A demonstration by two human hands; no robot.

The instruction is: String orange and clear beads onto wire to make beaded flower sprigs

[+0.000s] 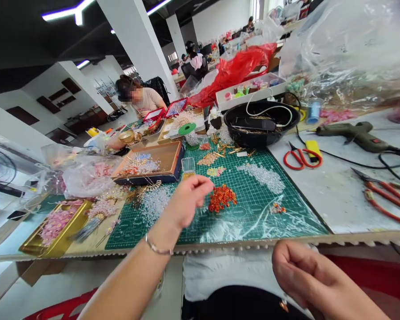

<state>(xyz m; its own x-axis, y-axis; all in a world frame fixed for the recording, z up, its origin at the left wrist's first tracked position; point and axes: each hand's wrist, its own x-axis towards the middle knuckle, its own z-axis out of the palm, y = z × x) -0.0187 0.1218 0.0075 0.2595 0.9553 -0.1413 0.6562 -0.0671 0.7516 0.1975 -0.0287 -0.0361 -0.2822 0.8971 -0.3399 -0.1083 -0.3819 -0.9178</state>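
Observation:
My left hand (pixel 190 200), with a silver bangle at its wrist, is above the green cutting mat (pixel 200 233). Its thumb and forefinger are pinched; anything between them is too small to see. Just right of its fingertips lies a pile of orange-red beads (pixel 222 198). Clear beads (pixel 155 202) spread behind the wrist, and another clear pile (pixel 265 177) is farther right. My right hand (pixel 303 278) is closed in front of the table edge. Below its fingers hangs a small orange-and-gold beaded piece (pixel 284 305); how it is gripped is hidden.
At the right lie red-handled scissors (pixel 302 159), pliers (pixel 386 193) and a glue gun (pixel 353 133) with its cord. A black basin (pixel 262 138) and an open box (pixel 171 162) stand behind the mat. A gold tray (pixel 30 242) is at left. Another person (pixel 146 98) sits beyond.

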